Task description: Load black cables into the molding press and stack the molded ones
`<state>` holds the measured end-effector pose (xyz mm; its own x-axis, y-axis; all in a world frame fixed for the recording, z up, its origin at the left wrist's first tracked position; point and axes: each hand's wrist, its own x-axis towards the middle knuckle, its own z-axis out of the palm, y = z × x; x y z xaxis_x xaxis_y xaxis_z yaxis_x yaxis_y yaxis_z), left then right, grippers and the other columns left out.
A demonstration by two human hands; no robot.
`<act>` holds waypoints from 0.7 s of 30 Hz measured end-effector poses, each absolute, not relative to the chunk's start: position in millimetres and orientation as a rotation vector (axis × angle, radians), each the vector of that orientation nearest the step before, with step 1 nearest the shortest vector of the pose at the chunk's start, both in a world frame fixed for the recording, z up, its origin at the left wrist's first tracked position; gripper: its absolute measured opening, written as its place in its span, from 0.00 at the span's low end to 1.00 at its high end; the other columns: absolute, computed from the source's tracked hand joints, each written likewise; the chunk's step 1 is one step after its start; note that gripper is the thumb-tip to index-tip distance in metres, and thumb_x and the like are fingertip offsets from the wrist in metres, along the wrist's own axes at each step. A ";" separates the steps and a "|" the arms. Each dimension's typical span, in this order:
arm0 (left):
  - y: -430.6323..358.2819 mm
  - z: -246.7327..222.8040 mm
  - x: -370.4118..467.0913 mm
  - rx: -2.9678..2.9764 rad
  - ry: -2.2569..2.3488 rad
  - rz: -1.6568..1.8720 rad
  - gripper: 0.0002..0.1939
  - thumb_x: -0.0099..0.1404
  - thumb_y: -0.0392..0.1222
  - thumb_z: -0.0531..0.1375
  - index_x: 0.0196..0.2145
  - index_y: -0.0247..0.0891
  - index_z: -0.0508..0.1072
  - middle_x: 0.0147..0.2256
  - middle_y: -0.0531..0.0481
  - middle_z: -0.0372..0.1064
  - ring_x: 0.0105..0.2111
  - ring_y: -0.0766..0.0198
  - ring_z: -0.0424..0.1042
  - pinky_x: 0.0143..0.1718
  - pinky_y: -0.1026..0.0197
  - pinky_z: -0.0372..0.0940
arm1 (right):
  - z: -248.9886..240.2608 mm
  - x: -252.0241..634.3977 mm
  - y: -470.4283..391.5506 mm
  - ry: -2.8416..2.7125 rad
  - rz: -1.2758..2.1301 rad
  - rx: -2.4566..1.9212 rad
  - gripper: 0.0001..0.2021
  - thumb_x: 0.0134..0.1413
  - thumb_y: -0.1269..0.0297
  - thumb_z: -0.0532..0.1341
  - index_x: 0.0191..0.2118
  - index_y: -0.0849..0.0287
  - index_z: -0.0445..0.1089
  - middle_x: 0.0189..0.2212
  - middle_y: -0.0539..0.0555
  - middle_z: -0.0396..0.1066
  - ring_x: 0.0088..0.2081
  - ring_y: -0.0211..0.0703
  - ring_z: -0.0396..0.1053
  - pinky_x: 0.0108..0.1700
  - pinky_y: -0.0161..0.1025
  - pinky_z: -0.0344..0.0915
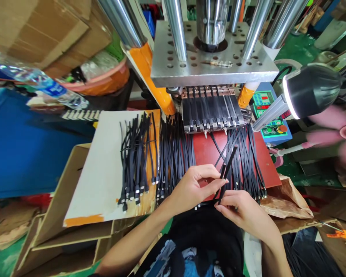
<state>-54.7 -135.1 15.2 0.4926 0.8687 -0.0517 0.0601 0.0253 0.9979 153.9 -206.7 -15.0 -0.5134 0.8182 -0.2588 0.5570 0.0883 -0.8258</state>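
Note:
My left hand (198, 182) is closed in a pinch over the front of the red board, with thumb and forefinger on a short black flat cable (230, 163). Just below and to the right, my right hand (240, 209) pinches the lower end of the same cable, whose upper part slants up and to the right. Beyond my hands, a black fixture block (212, 107) holds several flat cables side by side, with metal connectors along its front edge. To the right of my hands, loose black cables (249, 157) lie in a pile on the red board (269, 165).
A thick steel press plate (216, 73) on metal columns overhangs the fixture. More cables (137, 157) lie on the white board (95, 161) at left. A lamp (311, 90), a control box (271, 115) and a pink fan (340, 130) stand at right. A water bottle (52, 86) lies back left.

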 end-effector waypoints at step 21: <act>-130.4 9.4 -60.9 1.362 0.812 0.821 0.18 0.72 0.50 0.67 0.29 0.35 0.78 0.30 0.52 0.67 0.30 0.67 0.66 0.32 0.64 0.61 | -32.6 126.8 -203.7 -1.648 1.119 -1.238 0.11 0.73 0.63 0.60 0.36 0.56 0.73 0.32 0.50 0.69 0.35 0.39 0.67 0.39 0.37 0.63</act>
<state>-60.9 -130.4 9.4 0.4927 0.8700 -0.0190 -0.0287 0.0380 0.9989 126.8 -203.7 -32.6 -0.2257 0.9714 0.0741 0.2894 0.1395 -0.9470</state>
